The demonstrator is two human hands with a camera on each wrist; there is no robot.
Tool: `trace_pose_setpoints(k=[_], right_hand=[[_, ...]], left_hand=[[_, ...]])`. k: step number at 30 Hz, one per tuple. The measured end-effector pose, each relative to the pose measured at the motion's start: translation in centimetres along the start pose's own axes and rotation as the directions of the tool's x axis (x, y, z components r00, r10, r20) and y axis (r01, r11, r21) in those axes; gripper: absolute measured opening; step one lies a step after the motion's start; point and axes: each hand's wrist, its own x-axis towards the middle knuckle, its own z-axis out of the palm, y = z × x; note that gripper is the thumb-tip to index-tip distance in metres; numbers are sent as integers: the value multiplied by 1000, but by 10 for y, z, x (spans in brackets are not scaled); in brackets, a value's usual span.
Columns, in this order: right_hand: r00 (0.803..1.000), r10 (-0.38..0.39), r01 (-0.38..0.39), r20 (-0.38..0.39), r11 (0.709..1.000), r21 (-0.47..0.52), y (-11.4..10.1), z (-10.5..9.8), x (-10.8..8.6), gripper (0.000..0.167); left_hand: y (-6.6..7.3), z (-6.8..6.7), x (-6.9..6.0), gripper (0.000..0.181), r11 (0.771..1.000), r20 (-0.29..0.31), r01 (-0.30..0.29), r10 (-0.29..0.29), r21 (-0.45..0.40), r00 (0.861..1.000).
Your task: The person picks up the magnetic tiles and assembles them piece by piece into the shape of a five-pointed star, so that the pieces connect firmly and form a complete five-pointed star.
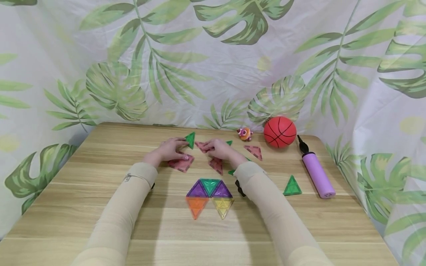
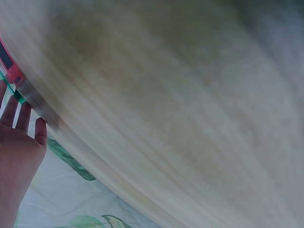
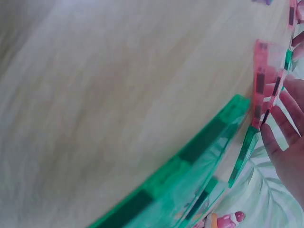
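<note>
My left hand (image 1: 171,149) reaches over red translucent tiles (image 1: 181,165) at the left of the group. Its thumb touches them, and its fingers extend toward a green triangle tile (image 1: 190,140). In the left wrist view that hand (image 2: 21,147) has its fingers spread. My right hand (image 1: 219,149) lies with its fingertips at a red triangle tile (image 1: 200,146); another red tile (image 1: 217,166) sits just below it. In the right wrist view the fingers of this hand (image 3: 290,142) look fairly straight, beside upright-looking red tile edges (image 3: 260,83). The fingertips are partly hidden.
Nearer me lies a joined pattern of purple, teal, orange (image 1: 196,206) and yellow (image 1: 223,207) triangles. To the right are a green triangle (image 1: 292,186), a red triangle (image 1: 254,152), a purple hand pump (image 1: 317,175), a red basketball (image 1: 280,132) and a small figurine (image 1: 244,133).
</note>
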Motion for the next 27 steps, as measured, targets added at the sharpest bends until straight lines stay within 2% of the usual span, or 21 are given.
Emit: trace_pose_setpoints(k=[6,10,15,21,27], right_hand=[[994,51,-58,-95,996,-64,-4,6,5,38],[993,67,-81,-101,987,-140,-9,10,6,41],[993,52,-71,-106,981,-183,-11,12,4,34],[994,7,-24,-106,987,-158,-4,11,5,30],[995,-26,7,-96,982,-187,2,9,1,39]], left_hand=[[1,-1,0,71,1000,-3,4,-4,-2,1000],[1,-1,1,71,1000,4,2,-2,1,1000],[0,-1,1,71,1000,2,-5,5,0,1000],[-2,0,1,71,1000,6,0,0,-1,1000],[-1,2,1,73,1000,14,-2,2,4,1000]])
